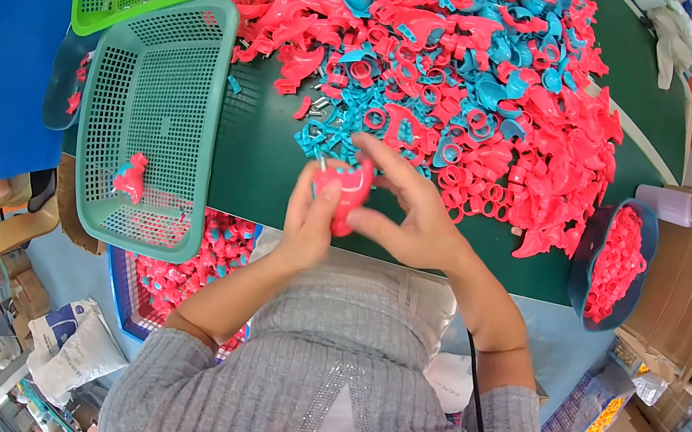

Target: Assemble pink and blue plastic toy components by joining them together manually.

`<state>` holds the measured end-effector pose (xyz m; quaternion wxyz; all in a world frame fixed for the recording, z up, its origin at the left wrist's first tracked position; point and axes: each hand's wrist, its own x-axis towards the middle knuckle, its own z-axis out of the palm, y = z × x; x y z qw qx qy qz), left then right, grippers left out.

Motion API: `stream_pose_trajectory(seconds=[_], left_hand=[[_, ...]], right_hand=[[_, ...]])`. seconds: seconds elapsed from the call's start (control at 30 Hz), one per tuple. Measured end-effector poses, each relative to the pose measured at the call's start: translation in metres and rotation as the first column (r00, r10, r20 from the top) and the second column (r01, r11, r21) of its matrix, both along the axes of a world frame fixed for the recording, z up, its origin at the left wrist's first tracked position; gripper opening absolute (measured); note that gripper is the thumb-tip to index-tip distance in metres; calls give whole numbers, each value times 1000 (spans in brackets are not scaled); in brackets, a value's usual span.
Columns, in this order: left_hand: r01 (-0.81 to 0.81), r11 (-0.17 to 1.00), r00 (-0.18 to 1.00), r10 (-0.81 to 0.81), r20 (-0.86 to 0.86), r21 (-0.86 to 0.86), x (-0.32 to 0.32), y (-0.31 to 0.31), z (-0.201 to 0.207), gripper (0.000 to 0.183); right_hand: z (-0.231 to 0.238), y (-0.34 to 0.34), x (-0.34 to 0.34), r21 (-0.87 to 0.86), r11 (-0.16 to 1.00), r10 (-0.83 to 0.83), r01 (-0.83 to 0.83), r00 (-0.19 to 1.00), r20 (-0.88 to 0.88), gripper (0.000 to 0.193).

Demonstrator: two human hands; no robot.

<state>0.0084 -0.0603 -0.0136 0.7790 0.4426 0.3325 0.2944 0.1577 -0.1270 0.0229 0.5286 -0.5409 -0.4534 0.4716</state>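
Overall, a green table (247,177) is seen from above, its far side covered by a heap (430,42) of pink and teal parts. At the left is set a teal basket (214,116), in which one pink-and-teal piece (131,177) is laid. Above the table's near edge, a pink toy (352,191) with teal bits is held up. It is pinched in the left hand (307,232), whose grip is closed on it; the right hand (427,232) is spread wide, its thumb at the toy's right side, though whether contact is made cannot be told. The toy could probably be dropped if the left pinch were eased, so little support being given by the right; a one-sided thumb push could twist it. Its long axis is turned roughly away from the body, the narrow end pointed toward the heap, the rounded end toward the person. Smallest, a silver pin (322,161) is seen by the left fingertips.
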Motion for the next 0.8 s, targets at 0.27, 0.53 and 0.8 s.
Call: stream_pose_trajectory(seconds=[0.27,0.53,0.8], left_hand=[[107,993,994,-106,38,-42,-17,3,-9,29],[-432,869,614,480,626,-243,-30,77,33,89],[-252,968,925,237,298,12,4,64,19,46]], right_hand=[[-26,6,-27,-231,962,-236,144,866,-441,28],[-16,29,23,277,958,-285,78,382,879,37],[-39,31,52,447,863,-504,234,437,745,12]])
